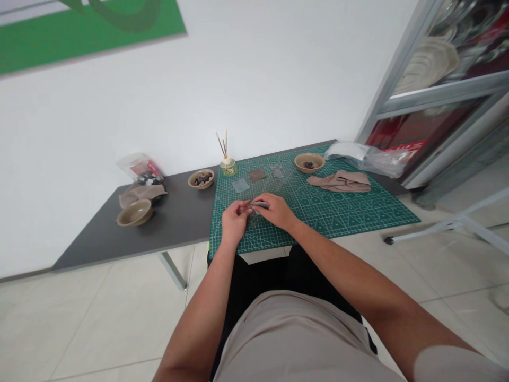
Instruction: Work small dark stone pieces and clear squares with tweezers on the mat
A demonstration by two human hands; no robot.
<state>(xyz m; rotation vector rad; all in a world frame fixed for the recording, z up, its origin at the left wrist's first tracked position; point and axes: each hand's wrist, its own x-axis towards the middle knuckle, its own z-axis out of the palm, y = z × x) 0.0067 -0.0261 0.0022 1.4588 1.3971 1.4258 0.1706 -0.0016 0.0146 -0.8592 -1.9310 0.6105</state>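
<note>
Over the front of the green cutting mat (pixel 318 215), my two hands meet at the fingertips. My right hand (pixel 277 210) is closed on a small grey flat piece (pixel 261 204), which sticks out between thumb and fingers. My left hand (pixel 235 218) is pinched shut against the right fingertips; whatever it holds is too small and hidden to name. Just beyond the hands lie a pale blue-grey square (pixel 240 185), a brown square (pixel 256 174) and a greyish, partly see-through square (pixel 277 172).
A bowl of dark brown lumps (pixel 201 179) stands by a reed diffuser (pixel 228 165). Another bowl (pixel 309 162) holds a few dark pieces, near a brown cloth (pixel 342 181) and plastic bag (pixel 369 157). At left are a bowl (pixel 135 213), a cloth (pixel 139 194) and a clear bag (pixel 137 165).
</note>
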